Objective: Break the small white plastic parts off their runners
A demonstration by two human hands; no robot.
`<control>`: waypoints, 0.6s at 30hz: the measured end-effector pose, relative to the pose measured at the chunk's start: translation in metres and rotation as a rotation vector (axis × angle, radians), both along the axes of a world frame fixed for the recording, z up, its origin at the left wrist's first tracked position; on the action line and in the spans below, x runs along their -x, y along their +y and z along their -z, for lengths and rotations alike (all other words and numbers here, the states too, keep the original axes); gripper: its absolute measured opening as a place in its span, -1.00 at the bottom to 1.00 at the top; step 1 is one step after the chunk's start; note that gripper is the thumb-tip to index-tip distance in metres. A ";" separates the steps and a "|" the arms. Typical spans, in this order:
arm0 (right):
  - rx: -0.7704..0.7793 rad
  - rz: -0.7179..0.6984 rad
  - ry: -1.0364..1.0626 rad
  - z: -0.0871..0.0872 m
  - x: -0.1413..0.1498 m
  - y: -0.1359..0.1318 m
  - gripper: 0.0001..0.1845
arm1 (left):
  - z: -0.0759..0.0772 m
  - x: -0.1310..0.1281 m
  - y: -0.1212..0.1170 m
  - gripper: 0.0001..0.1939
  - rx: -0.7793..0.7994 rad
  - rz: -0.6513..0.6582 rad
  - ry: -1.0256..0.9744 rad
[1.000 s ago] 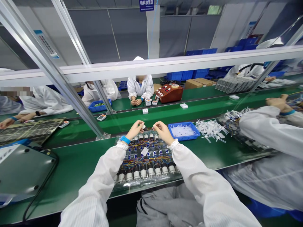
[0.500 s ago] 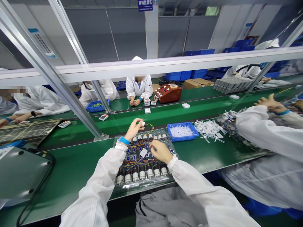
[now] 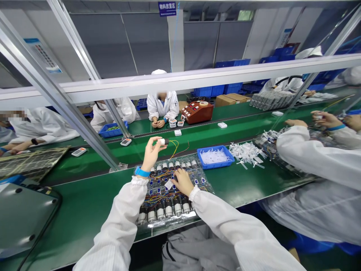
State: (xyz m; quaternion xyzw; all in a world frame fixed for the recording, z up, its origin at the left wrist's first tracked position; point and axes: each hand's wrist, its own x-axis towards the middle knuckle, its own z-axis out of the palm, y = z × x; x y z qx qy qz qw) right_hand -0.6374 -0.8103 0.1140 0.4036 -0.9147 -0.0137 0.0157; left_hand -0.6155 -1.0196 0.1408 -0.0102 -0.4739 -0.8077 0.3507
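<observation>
Above the far edge of a clear plastic tray [image 3: 202, 195], my left hand [image 3: 151, 153] pinches a small white-and-black cylinder, seemingly a motor [image 3: 163, 142], with thin yellow and red wires trailing to the right. Several similar cylinders [image 3: 168, 209] lie in rows along the tray's near and far sides. Between those rows are tangled coloured wires and small blue-and-white parts [image 3: 159, 190]. My right hand [image 3: 184, 182] is over the tray's middle, fingers curled, with thumb and fingertips closed at the edge of a small white slip [image 3: 168, 184]. Its fingertips are partly hidden.
A blue bin [image 3: 216, 164] of white strips stands right of the tray, beside a loose pile of strips [image 3: 247, 153]. Farther right, a co-worker's sleeve [image 3: 304, 145] reaches over another tray. A metal post [image 3: 93, 124] and a grey machine [image 3: 25, 214] stand left.
My left hand has lifted the cylinder and turned it, so more of its black end and wires shows. My right hand has moved left and down to the white slip.
</observation>
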 end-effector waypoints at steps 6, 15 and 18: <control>0.102 -0.003 -0.169 -0.034 0.010 0.027 -0.86 | 0.002 -0.001 -0.016 -0.75 -0.082 -0.166 0.098; 0.171 0.029 -0.098 -0.096 0.031 0.062 -0.85 | 0.032 0.017 -0.016 -0.74 0.074 -0.047 -0.085; 0.171 0.061 -0.043 -0.113 0.037 0.068 -0.84 | 0.046 0.025 -0.004 -0.77 0.138 0.083 -0.140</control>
